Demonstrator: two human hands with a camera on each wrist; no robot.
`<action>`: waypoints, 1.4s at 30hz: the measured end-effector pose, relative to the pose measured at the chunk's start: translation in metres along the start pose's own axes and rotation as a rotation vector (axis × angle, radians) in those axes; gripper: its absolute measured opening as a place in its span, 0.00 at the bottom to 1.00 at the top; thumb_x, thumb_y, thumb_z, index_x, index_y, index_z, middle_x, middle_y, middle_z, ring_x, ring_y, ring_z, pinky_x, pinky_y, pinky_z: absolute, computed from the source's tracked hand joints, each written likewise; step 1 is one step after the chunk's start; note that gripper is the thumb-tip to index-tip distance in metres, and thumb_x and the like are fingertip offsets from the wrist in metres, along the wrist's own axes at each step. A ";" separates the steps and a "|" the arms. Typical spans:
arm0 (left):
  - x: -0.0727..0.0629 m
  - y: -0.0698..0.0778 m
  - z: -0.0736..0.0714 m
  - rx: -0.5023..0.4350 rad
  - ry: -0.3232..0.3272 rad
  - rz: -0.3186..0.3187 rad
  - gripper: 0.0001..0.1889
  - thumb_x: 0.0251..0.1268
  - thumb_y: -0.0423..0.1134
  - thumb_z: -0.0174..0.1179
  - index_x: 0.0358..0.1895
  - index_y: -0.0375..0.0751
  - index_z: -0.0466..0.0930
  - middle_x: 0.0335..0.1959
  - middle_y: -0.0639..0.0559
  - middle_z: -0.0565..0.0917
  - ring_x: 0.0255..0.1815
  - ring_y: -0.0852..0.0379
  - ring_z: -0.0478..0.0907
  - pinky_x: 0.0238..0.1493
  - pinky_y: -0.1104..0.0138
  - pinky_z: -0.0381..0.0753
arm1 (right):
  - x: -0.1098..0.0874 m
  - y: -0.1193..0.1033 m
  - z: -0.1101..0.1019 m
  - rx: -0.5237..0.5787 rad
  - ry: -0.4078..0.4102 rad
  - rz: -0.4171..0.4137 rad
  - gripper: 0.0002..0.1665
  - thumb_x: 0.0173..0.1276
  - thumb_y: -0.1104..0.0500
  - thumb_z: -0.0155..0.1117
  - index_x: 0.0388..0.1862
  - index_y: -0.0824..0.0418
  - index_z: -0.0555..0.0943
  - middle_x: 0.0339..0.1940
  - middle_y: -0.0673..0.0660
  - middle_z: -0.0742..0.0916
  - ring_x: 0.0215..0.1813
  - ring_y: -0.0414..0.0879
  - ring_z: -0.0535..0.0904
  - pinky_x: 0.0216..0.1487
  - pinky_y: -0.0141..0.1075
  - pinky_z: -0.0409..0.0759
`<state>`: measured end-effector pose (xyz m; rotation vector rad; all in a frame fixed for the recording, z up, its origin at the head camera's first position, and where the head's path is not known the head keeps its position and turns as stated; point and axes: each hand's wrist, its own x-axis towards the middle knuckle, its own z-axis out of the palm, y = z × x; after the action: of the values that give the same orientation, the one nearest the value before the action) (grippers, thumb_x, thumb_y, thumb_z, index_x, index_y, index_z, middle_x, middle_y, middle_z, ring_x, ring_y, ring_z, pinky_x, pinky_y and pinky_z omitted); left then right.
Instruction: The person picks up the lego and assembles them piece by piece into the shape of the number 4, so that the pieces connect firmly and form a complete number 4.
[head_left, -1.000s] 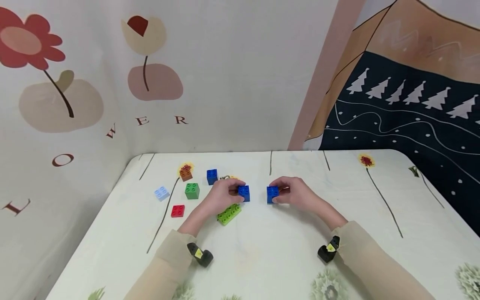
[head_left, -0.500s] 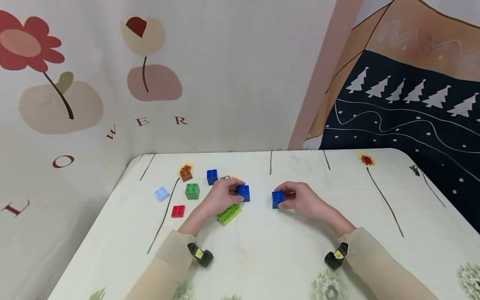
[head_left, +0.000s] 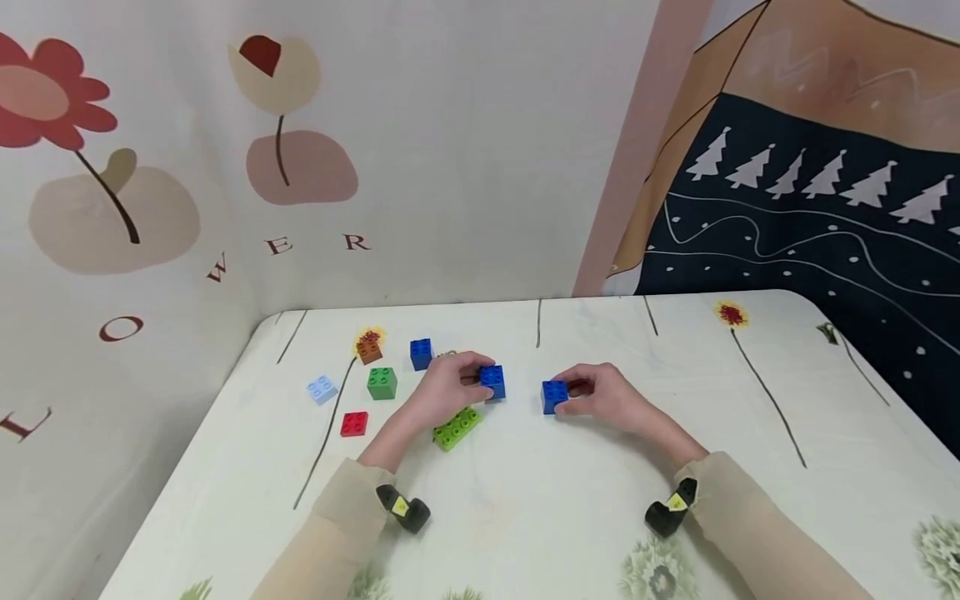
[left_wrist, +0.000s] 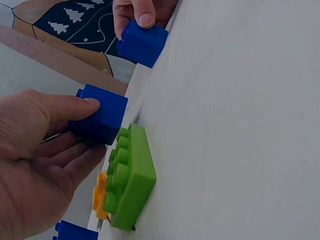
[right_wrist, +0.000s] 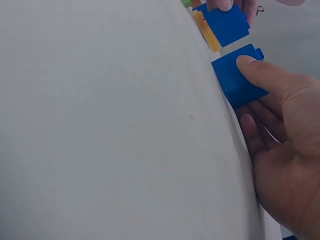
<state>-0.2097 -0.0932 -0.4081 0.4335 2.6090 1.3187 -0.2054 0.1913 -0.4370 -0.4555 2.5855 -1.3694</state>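
Near the middle of the table, my left hand (head_left: pixel 447 388) pinches a blue toy brick (head_left: pixel 492 381) between thumb and fingers. A second blue brick (head_left: pixel 554 397), much the same in size, is gripped by my right hand (head_left: pixel 609 397) a short way to the right. A gap separates the two bricks, and their studs face up. In the left wrist view the thumb presses the near side of the left brick (left_wrist: pixel 102 112). The right wrist view has the right thumb on its brick (right_wrist: pixel 237 75), which is close to the tablecloth. A long lime green brick (head_left: pixel 457 428) lies below my left hand.
Left of my left hand lie a third blue brick (head_left: pixel 421 354), a green brick (head_left: pixel 382 383), a brown brick (head_left: pixel 369 350), a light blue brick (head_left: pixel 322 389) and a red brick (head_left: pixel 354 423). A yellow-orange piece (left_wrist: pixel 100 196) sits behind the lime brick, mostly hidden in the head view.
My right hand has moved its blue brick slightly right and toward me, widening the gap. My left hand has shifted its brick a little to the right just now. The loose bricks stay in place.
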 end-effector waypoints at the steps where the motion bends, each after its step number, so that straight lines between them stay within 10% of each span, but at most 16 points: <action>1: -0.001 0.002 0.001 -0.010 0.001 0.002 0.21 0.67 0.31 0.69 0.62 0.40 0.81 0.59 0.45 0.83 0.60 0.47 0.81 0.62 0.55 0.80 | 0.000 0.001 0.001 0.005 0.004 0.001 0.24 0.61 0.62 0.79 0.56 0.65 0.86 0.47 0.56 0.88 0.44 0.48 0.80 0.48 0.38 0.81; 13: -0.002 0.029 0.015 -0.126 -0.045 0.083 0.21 0.67 0.31 0.69 0.62 0.40 0.82 0.59 0.46 0.84 0.61 0.48 0.81 0.63 0.59 0.79 | 0.004 0.002 0.005 0.058 0.028 0.000 0.23 0.61 0.62 0.80 0.55 0.65 0.87 0.44 0.55 0.89 0.43 0.48 0.82 0.49 0.40 0.82; 42: 0.014 0.040 0.052 -0.264 -0.033 0.124 0.19 0.69 0.35 0.69 0.61 0.38 0.82 0.54 0.44 0.86 0.54 0.51 0.85 0.55 0.65 0.84 | 0.000 0.008 0.001 0.089 0.018 -0.072 0.21 0.59 0.64 0.81 0.51 0.66 0.87 0.45 0.56 0.90 0.46 0.47 0.85 0.50 0.34 0.83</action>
<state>-0.2007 -0.0265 -0.4067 0.5743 2.3687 1.6525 -0.2067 0.1942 -0.4441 -0.5286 2.5328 -1.5109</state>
